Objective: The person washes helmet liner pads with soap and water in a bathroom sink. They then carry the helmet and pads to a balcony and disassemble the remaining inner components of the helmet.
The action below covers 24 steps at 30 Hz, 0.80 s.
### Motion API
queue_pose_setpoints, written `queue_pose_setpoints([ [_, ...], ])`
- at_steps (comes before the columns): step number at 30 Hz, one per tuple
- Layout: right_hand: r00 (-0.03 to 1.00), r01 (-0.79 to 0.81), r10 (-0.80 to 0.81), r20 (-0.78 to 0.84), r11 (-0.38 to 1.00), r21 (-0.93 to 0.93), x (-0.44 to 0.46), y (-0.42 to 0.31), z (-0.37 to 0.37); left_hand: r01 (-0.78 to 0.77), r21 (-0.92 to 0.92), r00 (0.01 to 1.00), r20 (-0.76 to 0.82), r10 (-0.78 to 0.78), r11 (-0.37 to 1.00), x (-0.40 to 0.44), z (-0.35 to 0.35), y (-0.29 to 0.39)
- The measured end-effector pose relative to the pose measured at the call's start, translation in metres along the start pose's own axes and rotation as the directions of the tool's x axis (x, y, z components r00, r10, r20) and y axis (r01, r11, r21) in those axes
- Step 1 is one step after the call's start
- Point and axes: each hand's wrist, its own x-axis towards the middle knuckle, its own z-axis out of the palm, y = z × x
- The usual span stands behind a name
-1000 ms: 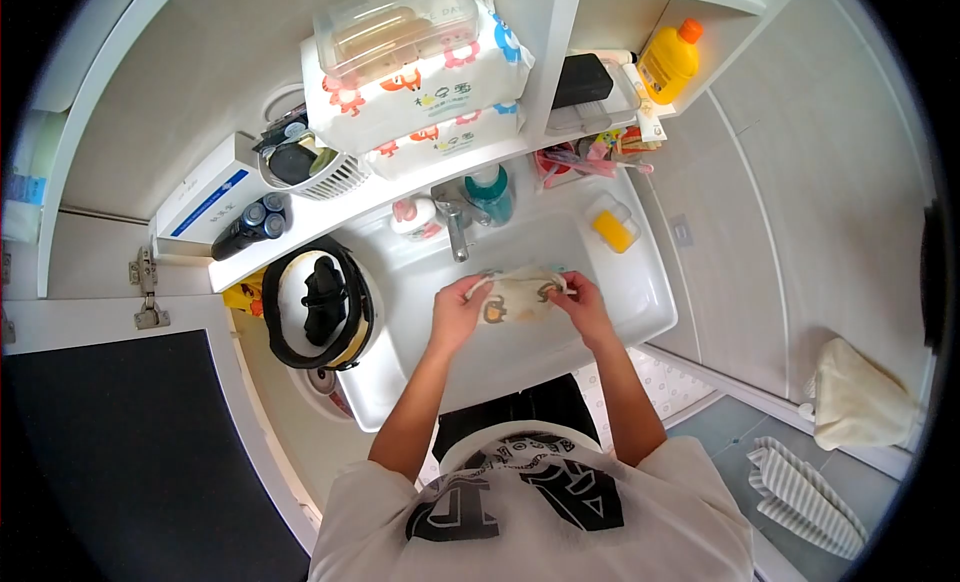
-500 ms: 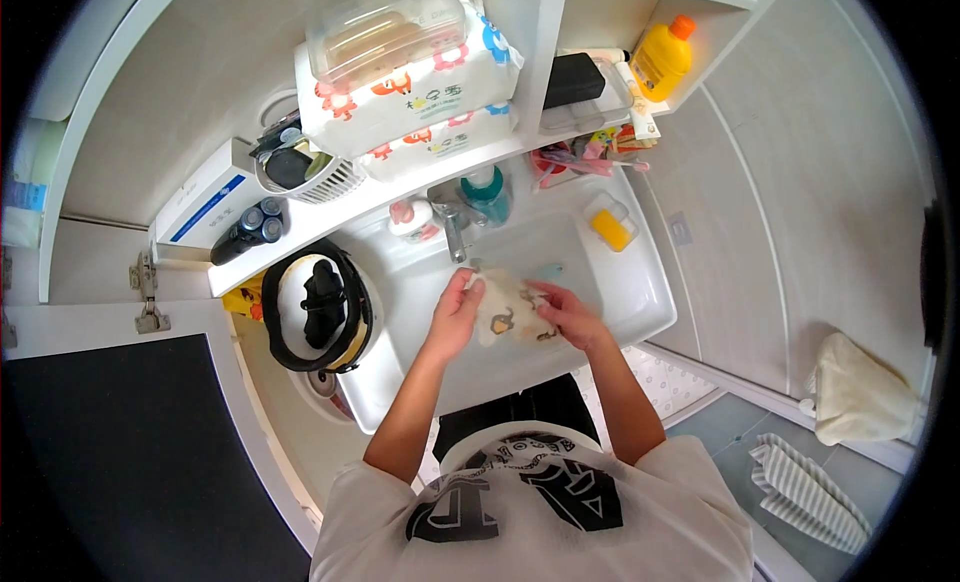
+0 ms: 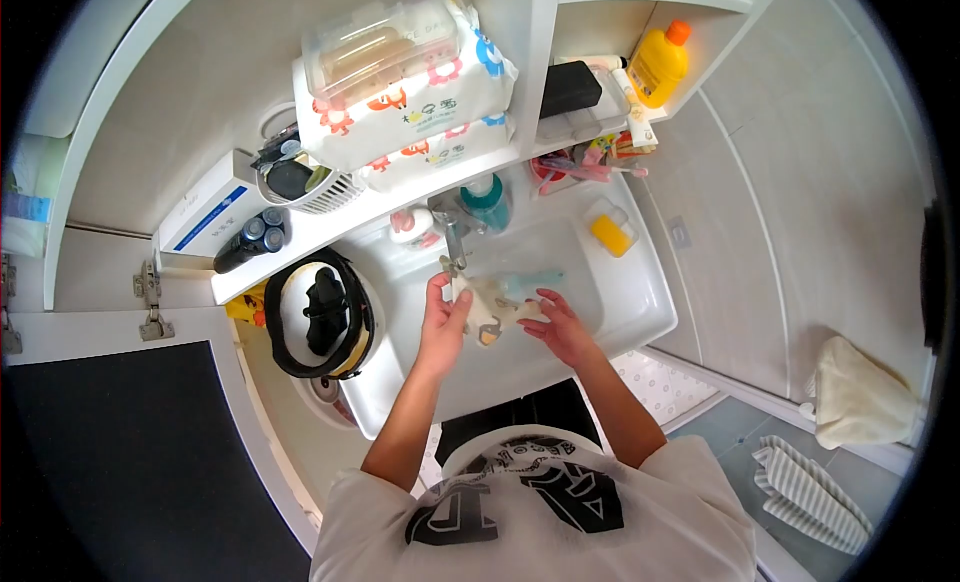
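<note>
Over the white washbasin, a small cream cloth with a printed pattern hangs between my hands. My left hand is closed on its left part, thumb on top, just below the faucet. At the cloth's right end is my right hand, its thumb and fingers around the edge; the exact contact is small and hard to see. The cloth is bunched and folded. Behind it, a pale blue-green item lies in the basin, partly covered.
Behind the faucet stand a teal bottle and a pump bottle. A soap box with a yellow bar sits on the basin's right rim. At left is a black-rimmed bucket. A shelf holding wipes packs runs above.
The cloth has gone from spread out to more bunched, shifting a little left. My left hand has moved slightly left, and the right hand's fingers have opened somewhat. More of the blue-green item shows.
</note>
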Motion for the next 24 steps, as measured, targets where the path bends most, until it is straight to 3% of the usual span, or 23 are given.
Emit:
queue_pose_setpoints([
  [5,0.991,-0.128,0.129,0.035,0.991,-0.025,0.014,0.048,0.005,0.032,-0.114,0.999,0.036,-0.028,0.993,-0.002,0.01,0.008],
  [9,0.969,-0.183,0.151,0.197,0.97,0.16,0.008,0.046,0.026,0.019,-0.183,1.0,-0.011,-0.022,0.983,-0.004,0.014,0.016],
  [13,0.999,0.0,-0.005,0.045,0.994,0.105,0.003,0.029,0.034,0.004,-0.204,0.993,-0.111,-0.027,0.979,-0.004,0.012,0.021],
  [16,0.99,0.132,-0.135,-0.05,0.99,-0.049,0.008,0.011,0.016,-0.04,-0.094,0.994,-0.107,0.03,0.995,-0.007,0.004,0.024],
  [20,0.954,0.252,-0.279,-0.108,0.945,-0.211,0.011,-0.023,-0.016,-0.113,0.234,0.991,0.101,0.092,0.966,-0.003,-0.016,0.019],
  [23,0.92,0.364,-0.383,0.081,0.759,-0.539,-0.016,-0.063,0.003,0.013,0.627,1.0,0.004,-0.019,0.779,-0.004,-0.025,0.025],
  [24,0.892,0.386,-0.434,0.122,0.594,-0.706,-0.023,-0.073,0.008,0.001,0.741,1.0,0.018,-0.022,0.671,-0.003,-0.026,0.03],
])
